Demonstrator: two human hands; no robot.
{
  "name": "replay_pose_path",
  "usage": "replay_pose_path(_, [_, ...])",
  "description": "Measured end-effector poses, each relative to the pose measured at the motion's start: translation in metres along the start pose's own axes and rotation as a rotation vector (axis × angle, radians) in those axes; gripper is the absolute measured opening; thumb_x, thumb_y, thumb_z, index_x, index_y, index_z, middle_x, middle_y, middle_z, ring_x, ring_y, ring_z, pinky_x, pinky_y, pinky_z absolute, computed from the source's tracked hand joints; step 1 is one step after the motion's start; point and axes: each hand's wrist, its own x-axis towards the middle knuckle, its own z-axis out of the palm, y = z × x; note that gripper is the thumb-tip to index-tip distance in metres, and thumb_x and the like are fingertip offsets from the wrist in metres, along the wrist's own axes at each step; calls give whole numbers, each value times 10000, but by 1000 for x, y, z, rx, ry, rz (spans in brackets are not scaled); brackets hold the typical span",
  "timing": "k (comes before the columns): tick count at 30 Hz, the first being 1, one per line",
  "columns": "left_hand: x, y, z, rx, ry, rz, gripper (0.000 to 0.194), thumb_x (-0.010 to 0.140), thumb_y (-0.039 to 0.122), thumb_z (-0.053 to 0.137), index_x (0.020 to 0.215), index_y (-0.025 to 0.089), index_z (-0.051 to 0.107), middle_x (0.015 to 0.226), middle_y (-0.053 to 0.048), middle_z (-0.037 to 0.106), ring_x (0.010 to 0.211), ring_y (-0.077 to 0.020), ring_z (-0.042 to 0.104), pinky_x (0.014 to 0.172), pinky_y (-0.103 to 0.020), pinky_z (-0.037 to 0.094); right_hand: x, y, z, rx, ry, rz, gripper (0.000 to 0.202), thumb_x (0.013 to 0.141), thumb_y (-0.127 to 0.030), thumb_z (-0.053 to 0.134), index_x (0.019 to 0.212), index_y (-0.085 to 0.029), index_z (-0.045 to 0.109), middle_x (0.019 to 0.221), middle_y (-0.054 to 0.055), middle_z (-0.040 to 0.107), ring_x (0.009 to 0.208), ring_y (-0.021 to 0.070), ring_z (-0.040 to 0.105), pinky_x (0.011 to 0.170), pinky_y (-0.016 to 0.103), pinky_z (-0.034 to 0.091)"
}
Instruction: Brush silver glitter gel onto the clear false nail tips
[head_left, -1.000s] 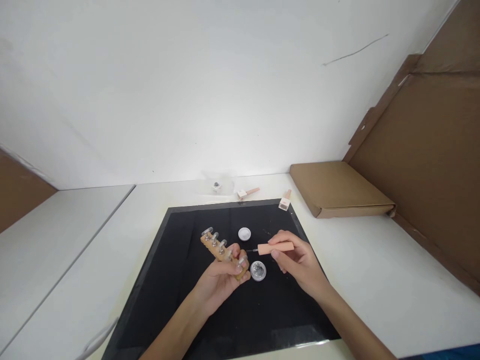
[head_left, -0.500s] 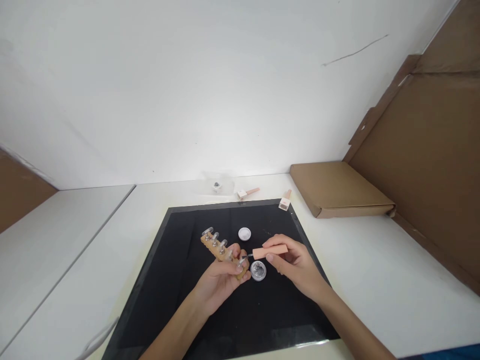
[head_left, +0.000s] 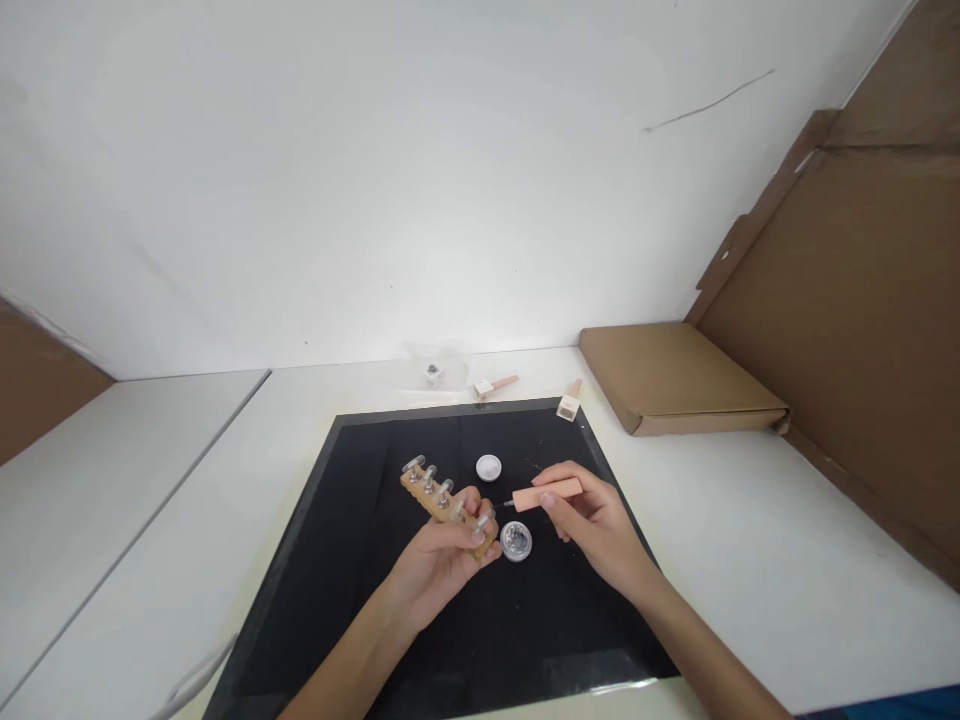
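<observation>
My left hand (head_left: pixel 446 560) grips the near end of a tan strip (head_left: pixel 436 502) that carries several clear nail tips in a row. The thumb presses beside the nearest tip (head_left: pixel 484 522). Between the fingers of my right hand (head_left: pixel 592 520) is a peach-handled brush (head_left: pixel 547 494), its thin end pointing left, close to that nearest tip; whether they touch is too small to tell. Just below the brush, an open round jar (head_left: pixel 516 541) with silvery contents sits on the black mat (head_left: pixel 360 600). Its white lid (head_left: pixel 489 468) lies farther back on the mat.
Two small bottles with peach handles (head_left: pixel 484 388) (head_left: pixel 568 405) lie at the mat's back edge. Left of them is clear packaging (head_left: pixel 442 372). A flat cardboard box (head_left: pixel 682 375) rests at the back right, beside a tall cardboard panel (head_left: pixel 847 320). A white cable (head_left: pixel 196 680) is at the lower left.
My right hand has shifted the brush slightly right and up, away from the nearest nail tip. My left hand and the strip have barely moved.
</observation>
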Motion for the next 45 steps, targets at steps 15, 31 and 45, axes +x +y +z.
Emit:
replay_pose_path(15, [1, 1, 6, 18, 42, -7, 265, 565, -20, 672, 693, 160, 526, 669, 26, 517, 613, -82, 476, 628, -237, 404, -1, 9, 2, 95, -60, 31, 305, 828, -481, 597, 837, -176, 620, 551, -52, 464, 428, 71, 402, 416, 194, 334])
replay_pose_path(31, [2, -2, 0, 9, -25, 3, 257, 601, -26, 674, 662, 160, 508, 666, 21, 521, 617, -88, 482, 600, -237, 398, 3, 12, 2, 72, 32, 34, 287, 824, -462, 602, 834, -175, 614, 512, -68, 445, 410, 65, 377, 402, 187, 306])
replay_pose_path(45, [-1, 0, 2, 8, -4, 0, 253, 595, -25, 675, 677, 158, 521, 694, 21, 537, 618, -84, 496, 630, -245, 418, 0, 11, 2, 90, -29, 38, 286, 818, -457, 614, 827, -172, 628, 535, -59, 462, 421, 62, 385, 415, 187, 306])
